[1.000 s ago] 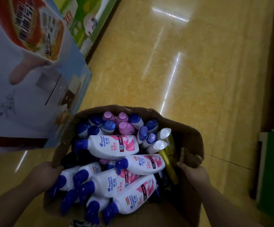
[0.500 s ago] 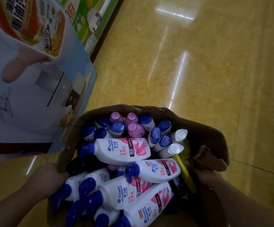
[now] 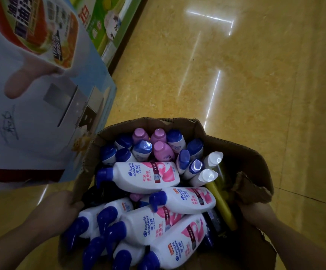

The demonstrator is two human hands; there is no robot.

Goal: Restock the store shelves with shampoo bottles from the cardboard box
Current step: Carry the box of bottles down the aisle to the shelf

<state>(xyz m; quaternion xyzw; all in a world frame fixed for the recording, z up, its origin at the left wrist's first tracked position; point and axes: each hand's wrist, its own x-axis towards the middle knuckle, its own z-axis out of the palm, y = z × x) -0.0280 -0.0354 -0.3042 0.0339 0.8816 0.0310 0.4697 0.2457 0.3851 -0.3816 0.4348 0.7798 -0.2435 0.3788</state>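
Fingers (image 3: 74, 204) of left hand (image 3: 60, 206) clamp the cardboard box (image 3: 242, 158) at its left rim; right hand (image 3: 255, 212) sits under the torn right flap — fingers hidden, can't tell. All shampoo bottles (image 3: 146, 177) lie inside. Box is now closer alongside the printed carton (image 3: 41, 114) — still in transit, no shelving yet.

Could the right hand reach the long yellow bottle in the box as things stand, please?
Probably yes, once freed: the right hand grips the brown cardboard box wall, and the long yellow plastic bottle lies mostly uncovered just inside it.
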